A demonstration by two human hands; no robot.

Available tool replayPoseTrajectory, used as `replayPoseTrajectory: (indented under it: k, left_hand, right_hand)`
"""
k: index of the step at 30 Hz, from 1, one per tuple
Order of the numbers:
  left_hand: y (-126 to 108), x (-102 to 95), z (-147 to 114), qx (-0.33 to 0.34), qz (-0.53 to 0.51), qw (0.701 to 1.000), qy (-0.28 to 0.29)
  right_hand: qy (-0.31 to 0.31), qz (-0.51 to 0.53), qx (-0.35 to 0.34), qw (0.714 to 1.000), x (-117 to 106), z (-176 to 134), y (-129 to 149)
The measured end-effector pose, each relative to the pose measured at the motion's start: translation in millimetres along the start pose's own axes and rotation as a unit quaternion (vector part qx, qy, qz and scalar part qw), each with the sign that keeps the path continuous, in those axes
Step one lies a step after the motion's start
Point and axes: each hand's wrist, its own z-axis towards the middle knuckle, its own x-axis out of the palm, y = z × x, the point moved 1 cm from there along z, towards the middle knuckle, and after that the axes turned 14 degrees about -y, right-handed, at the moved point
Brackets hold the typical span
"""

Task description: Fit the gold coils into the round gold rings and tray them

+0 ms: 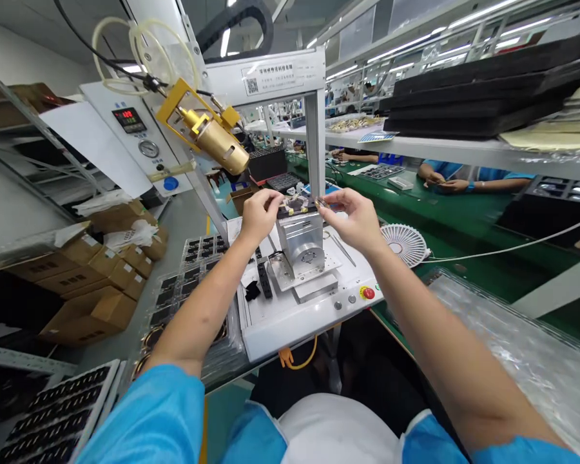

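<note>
Both hands are at a dark fixture plate (297, 207) with small yellow and whitish parts on it, on top of a silver metal block (305, 245). My left hand (258, 216) is at the plate's left end, thumb and fingertips pinched together; what they grip, if anything, is too small to make out. Along the right end, my right hand (352, 218) pinches a small shiny piece (321, 202) between thumb and fingers. Tweezers (343, 250) lie on the white machine base (275, 332), right of the block. A black slotted strip (264, 277) lies to its left.
A gold cylindrical tool head (222, 147) hangs above my left hand. A red stop button (368, 293) is on the base's front edge. Clear trays of parts (174, 290) stand left, a white round fan (405, 245) right. A co-worker's hands (444, 182) are across the green bench.
</note>
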Motion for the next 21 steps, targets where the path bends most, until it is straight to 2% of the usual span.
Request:
replayPoseTrajectory:
  k: [3, 5, 6, 8, 10, 13, 15, 18, 21]
  left_hand:
    - [10.3, 4.1, -17.6, -0.029, -0.011, 0.998, -0.061]
    - [15.0, -6.3, -32.0, -0.043, -0.022, 0.996, -0.079]
    - [15.7, -15.4, -40.3, -0.052, -0.02, 0.996, -0.076]
    - [12.9, -39.0, -60.5, -0.061, 0.001, 0.998, -0.034]
    - [4.9, -63.2, -86.1, -0.057, 0.025, 0.996, 0.06]
    - [-10.0, -82.9, -134.1, -0.06, 0.044, 0.969, 0.235]
    - [-17.9, -79.1, -167.6, -0.07, 0.069, 0.945, 0.312]
    - [-25.7, -55.6, -207.8, -0.071, 0.153, 0.914, 0.37]
    - [-29.3, -34.7, -226.0, -0.083, 0.235, 0.892, 0.378]
  right_hand:
    - [-0.052, 0.049, 0.112, 0.991, -23.6, -83.5, -6.3]
    - [-0.012, 0.071, 0.217, 0.973, -38.0, -148.2, -15.7]
    - [0.03, 0.099, 0.264, 0.959, -43.1, -179.1, -21.2]
    - [0.126, 0.134, 0.362, 0.914, -46.7, -232.0, -33.1]
    - [0.179, 0.143, 0.436, 0.87, -41.3, -267.6, -44.4]
    - [0.195, 0.138, 0.48, 0.844, -24.3, -290.1, -55.8]
    - [0.212, 0.14, 0.478, 0.841, -16.2, -293.4, -57.7]
    - [0.248, 0.129, 0.459, 0.843, -17.6, -296.4, -54.4]
    - [0.277, 0.106, 0.442, 0.847, -30.9, -302.1, -49.4]
